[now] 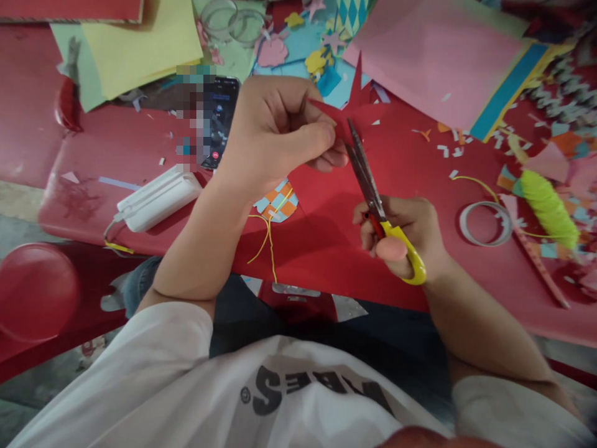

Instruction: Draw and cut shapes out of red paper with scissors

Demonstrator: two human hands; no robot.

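Observation:
My left hand (280, 127) pinches a red paper cut-out (357, 106) with pointed tips, held above the red table (107, 155). My right hand (405, 239) grips yellow-handled scissors (370, 186), fingers through the loops. The blades point up and away and meet the lower edge of the red paper right beside my left thumb. Under my hands lies a larger red paper sheet (326, 218).
A phone (219, 118) and a white power bank (158, 199) lie at the left. Yellow and pink paper sheets (438, 56) cover the back. A tape ring (485, 224), green yarn (548, 208), yellow thread (268, 239) and paper scraps sit around. A red stool (37, 292) stands lower left.

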